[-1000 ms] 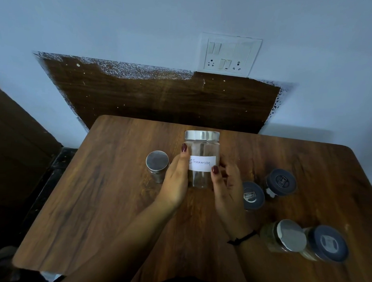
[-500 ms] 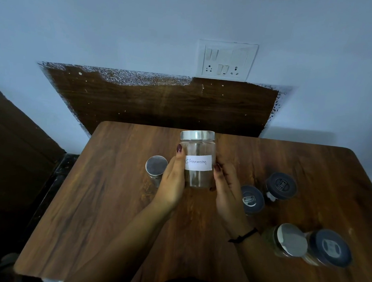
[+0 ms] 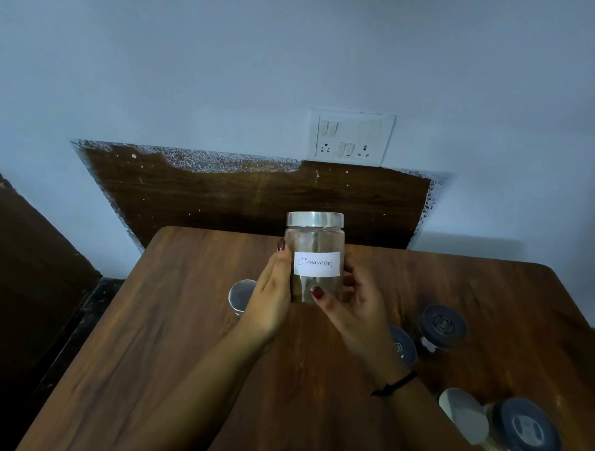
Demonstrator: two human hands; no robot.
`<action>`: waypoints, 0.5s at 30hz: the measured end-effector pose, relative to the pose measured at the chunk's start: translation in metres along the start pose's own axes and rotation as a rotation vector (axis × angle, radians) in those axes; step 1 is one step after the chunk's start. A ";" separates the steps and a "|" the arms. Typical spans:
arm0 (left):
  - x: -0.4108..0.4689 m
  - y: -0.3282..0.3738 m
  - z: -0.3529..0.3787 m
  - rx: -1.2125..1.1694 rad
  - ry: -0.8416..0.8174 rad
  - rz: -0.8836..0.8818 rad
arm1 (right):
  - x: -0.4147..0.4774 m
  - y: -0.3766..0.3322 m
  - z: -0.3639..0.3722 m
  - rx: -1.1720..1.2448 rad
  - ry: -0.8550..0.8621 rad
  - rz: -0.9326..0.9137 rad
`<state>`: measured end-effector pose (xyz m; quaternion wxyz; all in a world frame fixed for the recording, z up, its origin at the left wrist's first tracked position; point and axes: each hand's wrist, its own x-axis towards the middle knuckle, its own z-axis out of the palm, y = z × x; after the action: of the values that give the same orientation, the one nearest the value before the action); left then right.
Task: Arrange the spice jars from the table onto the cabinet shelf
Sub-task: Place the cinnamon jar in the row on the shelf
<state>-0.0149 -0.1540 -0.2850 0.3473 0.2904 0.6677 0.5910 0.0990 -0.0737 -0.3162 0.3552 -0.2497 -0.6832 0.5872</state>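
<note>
Glass jar labelled Cinnamon (silver lid on), upright at the far middle of the wooden table, left hand and right hand clasping its sides, thumbs in front, fingers curled behind, small silver-lidded jar just left, other jars to the right.

cinnamon jar: clear glass, silver lid on, white label handwritten "Cinnamon". I see it upright over the middle of the table, gripped between the left hand and the right hand. I cannot tell whether its base touches the wood.
small silver-lid jar: stands just left of it, half hidden by the left hand.
far dark-lid jar: stands to the right.
near dark-lid jar: beside it, partly behind the right wrist.
pale-lid jar: near right corner.
corner dark-lid jar: right against the pale-lid jar, yellowish contents.
</note>
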 end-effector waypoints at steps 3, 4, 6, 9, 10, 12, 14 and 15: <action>0.008 0.013 -0.002 -0.005 0.019 0.036 | 0.009 -0.010 -0.001 0.014 -0.010 -0.046; 0.012 0.016 -0.003 -0.005 0.027 0.052 | 0.013 -0.013 -0.002 0.022 -0.007 -0.056; 0.018 0.025 -0.007 0.007 0.022 0.088 | 0.020 -0.023 -0.003 0.053 0.000 -0.071; 0.027 0.040 -0.010 0.009 -0.024 0.120 | 0.033 -0.038 -0.007 0.092 -0.002 -0.095; 0.029 0.047 -0.011 0.028 -0.020 0.156 | 0.037 -0.044 -0.008 0.099 -0.006 -0.106; 0.034 0.063 -0.012 0.081 -0.003 0.240 | 0.046 -0.057 -0.009 0.110 -0.001 -0.124; 0.037 0.080 -0.014 0.091 0.011 0.319 | 0.056 -0.070 -0.009 0.118 0.019 -0.152; 0.038 0.088 -0.014 0.079 0.008 0.355 | 0.060 -0.076 -0.009 0.115 0.030 -0.176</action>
<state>-0.0512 -0.1201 -0.2014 0.2231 0.4148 0.6302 0.6173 0.0743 -0.0363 -0.2298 0.4293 -0.1768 -0.6620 0.5884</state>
